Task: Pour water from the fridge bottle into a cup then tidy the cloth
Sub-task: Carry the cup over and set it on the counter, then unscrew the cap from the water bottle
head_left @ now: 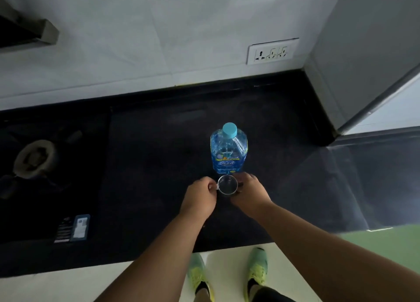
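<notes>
A blue plastic water bottle (229, 150) with a light blue cap stands upright on the black counter (147, 154). Just in front of it sits a small clear cup (227, 185), upright. My left hand (200, 197) pinches the cup's handle on its left side. My right hand (248, 193) curls around the cup's right side. No cloth is in view.
A gas stove burner (34, 158) lies at the left, with stickers (72, 228) near the counter's front edge. A grey fridge (368, 51) stands at the right. A wall socket (272, 51) sits above the counter. My feet in green shoes (256, 270) stand on the floor below.
</notes>
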